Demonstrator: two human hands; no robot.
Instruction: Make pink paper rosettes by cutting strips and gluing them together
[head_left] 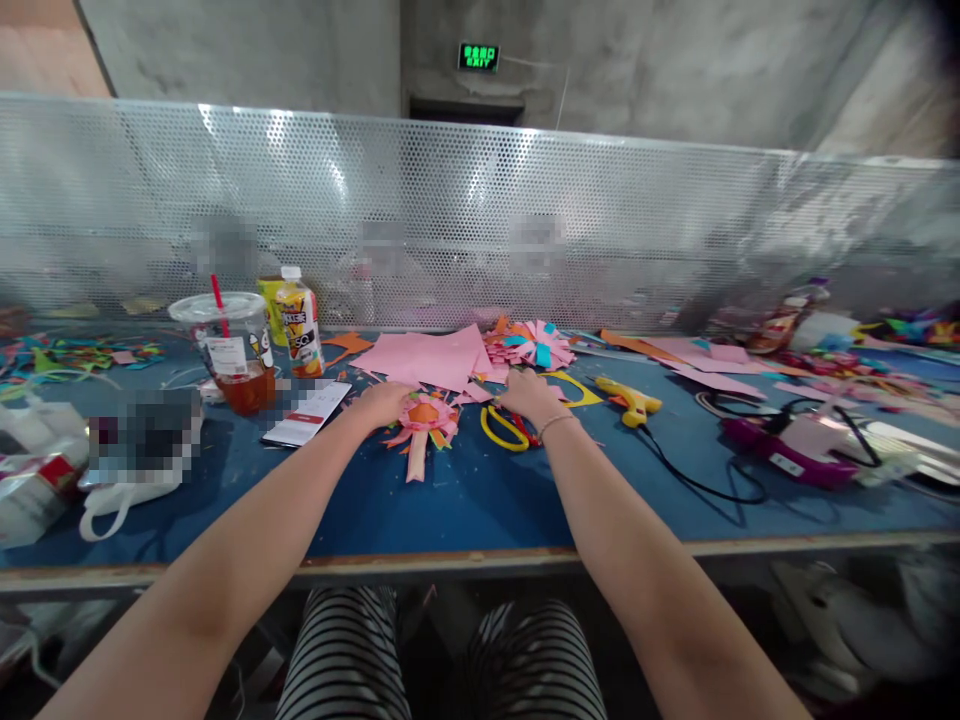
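Near the middle of a blue surface (465, 515) lies a pink paper flower (424, 413) with an orange centre and a pale strip pointing toward the person. The left hand (384, 403) touches its left edge; whether the fingers grip it cannot be told. To its right, the right hand (531, 396) bends downward beside a yellow loop (504, 442), its grip hidden. Behind the flower are pink sheets (424, 358); farther right, a yellow glue gun (630, 402); well left, a lidded cup (251, 388) and a bottle (298, 325).
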